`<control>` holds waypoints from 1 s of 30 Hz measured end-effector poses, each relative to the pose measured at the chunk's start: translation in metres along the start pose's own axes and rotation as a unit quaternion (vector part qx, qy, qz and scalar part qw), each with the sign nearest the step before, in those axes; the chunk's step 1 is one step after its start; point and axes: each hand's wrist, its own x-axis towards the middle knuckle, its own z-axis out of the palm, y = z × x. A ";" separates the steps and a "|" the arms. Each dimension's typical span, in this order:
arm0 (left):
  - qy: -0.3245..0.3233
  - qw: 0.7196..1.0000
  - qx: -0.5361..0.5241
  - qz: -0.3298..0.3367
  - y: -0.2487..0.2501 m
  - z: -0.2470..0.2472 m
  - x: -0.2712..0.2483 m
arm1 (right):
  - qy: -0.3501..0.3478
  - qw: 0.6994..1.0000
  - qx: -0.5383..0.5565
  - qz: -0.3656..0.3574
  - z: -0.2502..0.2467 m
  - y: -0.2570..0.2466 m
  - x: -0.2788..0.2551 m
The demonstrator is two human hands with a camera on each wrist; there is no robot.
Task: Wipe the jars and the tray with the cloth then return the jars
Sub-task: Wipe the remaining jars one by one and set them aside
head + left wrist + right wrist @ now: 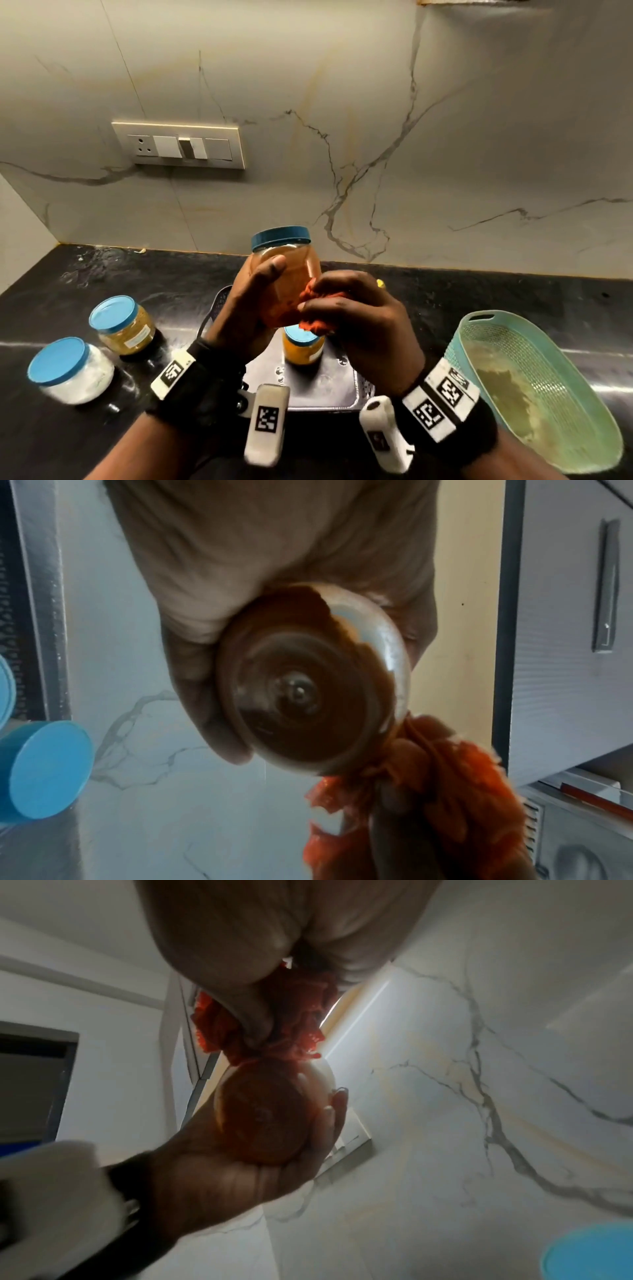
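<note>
The tall blue-lidded jar (pixel 286 274) of red-orange powder is held upright in the air, directly above the dark tray (pixel 318 387); the left hand (pixel 246 308) wraps its body, thumb across the front and fingers curled behind, as the right wrist view confirms; the right hand (pixel 356 315) is closed around a bunched red-orange cloth (pixel 313 308) and presses it against the jar's lower right side. The jar looks like clear smooth plastic, rigid and slippery, and only part full, so probably fairly light; the surest hold is round the wide middle of the body, not the lid, whose tightness cannot be judged. The cloth is soft and bunches easily.

A short jar of yellow powder (pixel 303 347) stands on the tray, below the lifted jar; to the tray's left, on the black countertop (pixel 68 442), stand a jar of coarse yellowish contents (pixel 125 323) and, nearer the camera, a jar of white powder (pixel 70 370); to the tray's right lies a pale green plastic basket (pixel 582 394), apparently leaning.
</note>
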 end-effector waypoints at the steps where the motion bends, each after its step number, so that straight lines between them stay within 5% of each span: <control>1: -0.015 1.000 -0.003 -0.009 -0.003 0.000 -0.001 | -0.004 1.000 -0.004 -0.012 -0.003 0.003 0.003; 6: -0.048 0.999 -0.016 -0.014 -0.015 0.016 -0.007 | 0.067 0.993 0.032 0.097 -0.017 0.022 0.030; 13: -0.052 0.998 -0.005 -0.022 -0.008 0.007 -0.005 | 0.009 0.997 0.071 0.023 -0.012 0.001 0.009; 18: -0.070 0.998 -0.006 0.001 -0.005 0.011 0.000 | 0.095 0.983 0.073 0.139 -0.005 0.013 0.016; 24: -0.016 0.997 -0.076 -0.005 0.005 0.001 0.006 | 0.079 0.994 0.027 0.077 -0.005 -0.003 -0.003; 30: 0.007 0.998 0.065 -0.013 -0.001 0.017 -0.001 | 0.029 0.993 -0.101 0.048 -0.003 0.008 -0.006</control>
